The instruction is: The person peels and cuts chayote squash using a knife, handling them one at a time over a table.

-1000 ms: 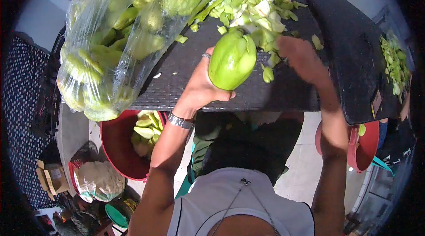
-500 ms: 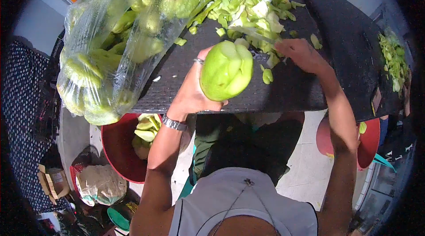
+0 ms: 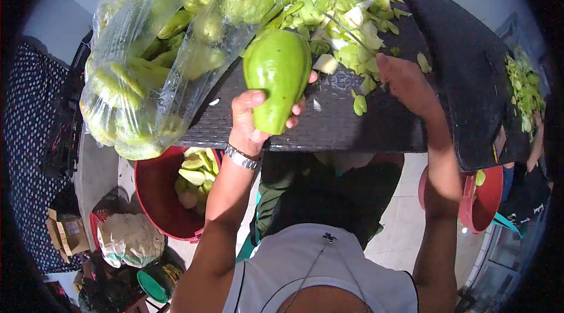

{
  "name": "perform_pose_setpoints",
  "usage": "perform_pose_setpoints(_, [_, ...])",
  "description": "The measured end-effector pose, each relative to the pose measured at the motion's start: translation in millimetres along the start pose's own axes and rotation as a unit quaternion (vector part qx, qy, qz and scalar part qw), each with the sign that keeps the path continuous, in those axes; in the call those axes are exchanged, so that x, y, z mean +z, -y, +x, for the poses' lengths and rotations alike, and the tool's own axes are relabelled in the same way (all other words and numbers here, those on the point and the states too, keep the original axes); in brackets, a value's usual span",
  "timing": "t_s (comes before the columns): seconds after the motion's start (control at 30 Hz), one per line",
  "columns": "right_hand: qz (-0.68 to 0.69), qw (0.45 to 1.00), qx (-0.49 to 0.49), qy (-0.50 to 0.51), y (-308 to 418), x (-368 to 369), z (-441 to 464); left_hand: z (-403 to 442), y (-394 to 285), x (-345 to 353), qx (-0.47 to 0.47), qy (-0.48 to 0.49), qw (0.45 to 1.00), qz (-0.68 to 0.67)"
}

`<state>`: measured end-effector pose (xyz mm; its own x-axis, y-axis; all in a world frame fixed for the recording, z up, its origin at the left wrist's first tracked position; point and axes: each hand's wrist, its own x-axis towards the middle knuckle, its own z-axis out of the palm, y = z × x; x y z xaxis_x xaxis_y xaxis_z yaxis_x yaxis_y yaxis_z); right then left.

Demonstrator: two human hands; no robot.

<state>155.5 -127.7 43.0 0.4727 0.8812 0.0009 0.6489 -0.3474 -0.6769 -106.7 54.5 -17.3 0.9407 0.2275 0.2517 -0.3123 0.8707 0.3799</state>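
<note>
My left hand (image 3: 252,110) is closed around the narrow end of a green chayote (image 3: 277,72), holding it above the dark tabletop (image 3: 235,119). The broad end points away from me, and the side facing up is smooth and shiny green. To the right, my right hand (image 3: 408,84) grips a knife (image 3: 346,29), its thin blade reaching left over a heap of green peelings (image 3: 343,4). The knife's handle is hidden inside my fingers. Blade and chayote are apart. A pale cut chunk (image 3: 326,64) lies on the table just right of the chayote.
A clear plastic bag (image 3: 135,84) full of chayotes covers the table's left side. Below stands a red bucket (image 3: 161,201) with peeled pieces, and another red bucket (image 3: 484,204) is at the right. Beyond a second dark tabletop (image 3: 458,60), more peelings (image 3: 524,86) lie near another person's arm.
My left hand has turned the chayote, so its lobed, partly cut end no longer faces up and its smooth side shows. The knife blade has swung to point farther away from me.
</note>
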Motion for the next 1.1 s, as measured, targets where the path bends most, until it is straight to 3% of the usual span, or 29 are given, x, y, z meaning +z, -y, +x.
perform_pose_setpoints(0.07, [-0.012,0.999,-0.030,-0.030,11,5,-9,-4,5,11,0.008,-0.128,0.980,0.151])
perform_pose_setpoints(0.13, [-0.047,0.992,-0.070,-0.095,44,15,-24,2,9,24,0.026,-0.241,0.918,0.312])
perform_pose_setpoints(0.23, [-0.113,0.983,-0.135,-0.055,70,34,-43,16,30,29,0.113,-0.235,0.873,0.412])
perform_pose_setpoints(0.27, [-0.125,0.977,-0.157,-0.068,72,41,-42,16,34,24,0.142,-0.205,0.878,0.408])
perform_pose_setpoints(0.37, [-0.148,0.965,-0.197,-0.089,69,55,-42,13,50,25,0.114,-0.216,0.907,0.345])
perform_pose_setpoints(0.5, [-0.147,0.967,-0.202,-0.043,63,48,-41,14,56,18,0.140,-0.210,0.868,0.427])
perform_pose_setpoints(0.7, [-0.131,0.974,-0.171,-0.075,28,33,-18,16,49,35,0.045,-0.240,0.900,0.361])
perform_pose_setpoints(0.8, [-0.127,0.973,-0.177,-0.069,37,39,-26,17,52,26,0.096,-0.214,0.887,0.398])
perform_pose_setpoints(0.9, [-0.141,0.973,-0.179,-0.028,32,33,-14,14,61,29,0.091,-0.211,0.881,0.414])
perform_pose_setpoints(0.93, [-0.146,0.974,-0.173,-0.009,24,28,-8,11,61,23,0.068,-0.260,0.857,0.440])
perform_pose_setpoints(0.97, [-0.148,0.980,-0.131,-0.020,10,23,2,13,55,21,0.090,-0.234,0.880,0.403])
perform_pose_setpoints(1.03, [-0.155,0.985,-0.053,-0.046,-27,15,21,11,50,25,0.134,-0.233,0.865,0.423])
perform_pose_setpoints(1.1, [-0.103,0.986,-0.121,-0.052,-32,12,23,10,45,20,0.123,-0.246,0.867,0.415])
